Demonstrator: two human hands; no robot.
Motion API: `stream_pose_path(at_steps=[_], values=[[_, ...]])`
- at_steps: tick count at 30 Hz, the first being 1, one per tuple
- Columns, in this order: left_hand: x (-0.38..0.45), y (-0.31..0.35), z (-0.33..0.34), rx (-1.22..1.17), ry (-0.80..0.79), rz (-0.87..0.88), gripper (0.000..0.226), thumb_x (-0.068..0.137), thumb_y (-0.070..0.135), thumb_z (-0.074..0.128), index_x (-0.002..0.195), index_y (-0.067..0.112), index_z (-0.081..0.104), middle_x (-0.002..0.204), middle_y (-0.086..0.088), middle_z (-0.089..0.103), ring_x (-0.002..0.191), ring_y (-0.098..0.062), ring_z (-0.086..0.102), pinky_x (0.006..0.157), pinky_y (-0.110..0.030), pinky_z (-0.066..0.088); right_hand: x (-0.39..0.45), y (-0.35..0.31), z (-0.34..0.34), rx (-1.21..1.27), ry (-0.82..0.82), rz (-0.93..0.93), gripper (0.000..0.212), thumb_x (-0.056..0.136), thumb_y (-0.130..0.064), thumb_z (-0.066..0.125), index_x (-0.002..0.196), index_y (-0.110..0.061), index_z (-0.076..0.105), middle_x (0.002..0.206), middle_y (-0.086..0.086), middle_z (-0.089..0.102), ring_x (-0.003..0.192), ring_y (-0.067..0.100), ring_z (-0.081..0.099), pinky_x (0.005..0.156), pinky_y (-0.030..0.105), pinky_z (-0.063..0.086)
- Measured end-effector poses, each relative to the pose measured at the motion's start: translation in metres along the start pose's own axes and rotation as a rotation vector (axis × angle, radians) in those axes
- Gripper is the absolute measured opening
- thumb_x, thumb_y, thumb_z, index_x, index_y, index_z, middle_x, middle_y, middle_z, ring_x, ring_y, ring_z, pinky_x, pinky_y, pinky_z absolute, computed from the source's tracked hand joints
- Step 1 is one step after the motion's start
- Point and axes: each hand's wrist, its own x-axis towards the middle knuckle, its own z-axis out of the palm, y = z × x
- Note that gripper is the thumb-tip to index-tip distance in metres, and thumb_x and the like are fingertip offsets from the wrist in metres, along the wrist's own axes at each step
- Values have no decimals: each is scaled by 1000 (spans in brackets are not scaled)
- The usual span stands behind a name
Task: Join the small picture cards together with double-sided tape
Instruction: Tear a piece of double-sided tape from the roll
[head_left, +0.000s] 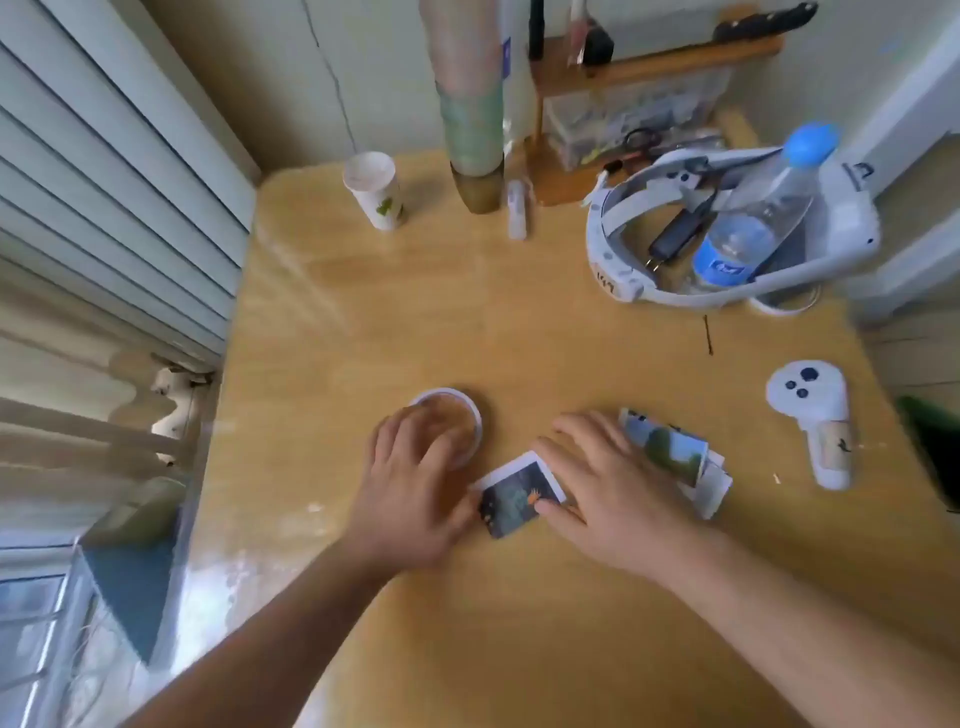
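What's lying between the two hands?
In the head view, one dark picture card with a white border lies on the wooden table between the left hand and the right hand; both hands touch it.
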Motion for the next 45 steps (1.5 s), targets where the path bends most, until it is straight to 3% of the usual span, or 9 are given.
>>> stream_pose_path(at_steps=[3,8,16,23,31,35,39,42,45], values=[[7,-10,29,-5,63,81,57,84,48,75,125,9,66,127,-9,63,124,-39,54,107,-59,38,11,5,40,-42,68,-88,56,89,-56,58,134,-23,55,138,5,49,137,32,41,101,45,50],[-6,-23,38,-172,156,84,40,87,38,62,120,15,65,109,4,67,108,-21,58,97,-36,44,6,16,73,-121,277,-151,53,91,-58,54,128,-22,63,133,9,56,135,39,48,105,48,45],[-10,-33,48,-102,237,144,37,87,12,66,123,20,69,112,15,63,110,-11,55,96,-2,31,2,10,70,-82,274,-99,58,86,-70,39,129,-37,59,135,-12,49,130,15,39,97,33,42],[-7,-18,48,-18,270,94,32,88,25,64,119,21,72,115,-6,73,114,-30,63,97,-35,50,-4,0,64,-60,261,-75,51,88,-66,55,132,-42,58,130,-24,47,128,10,41,106,31,40],[-13,-18,47,-118,351,127,18,92,26,70,109,21,76,104,3,71,100,-17,65,85,-31,52,-4,5,66,-37,246,-56,60,88,-78,32,132,-46,58,128,-27,47,125,3,41,98,30,42],[-13,-22,46,-240,401,175,11,91,23,76,102,22,77,93,20,64,87,7,59,77,-9,43,-3,10,66,8,256,-70,53,99,-68,27,129,-43,62,130,-25,52,126,6,46,99,33,44],[-17,-22,37,-338,404,163,8,88,34,74,86,27,71,84,14,65,84,-4,62,71,-18,45,-2,9,60,54,237,-79,68,94,-72,20,146,-41,50,139,-26,49,131,1,45,104,30,43],[-21,-20,31,-449,438,128,13,87,39,75,78,33,68,81,11,67,80,-7,62,67,-19,44,0,11,53,63,283,-84,68,94,-72,26,152,-42,42,142,-29,42,129,-5,44,103,24,41],[-24,-8,29,-644,450,104,12,93,37,78,85,30,72,86,13,71,80,-5,62,68,-21,45,-2,2,44,48,522,-164,43,103,-54,48,140,-36,58,131,-25,49,106,-10,49,91,15,37]])
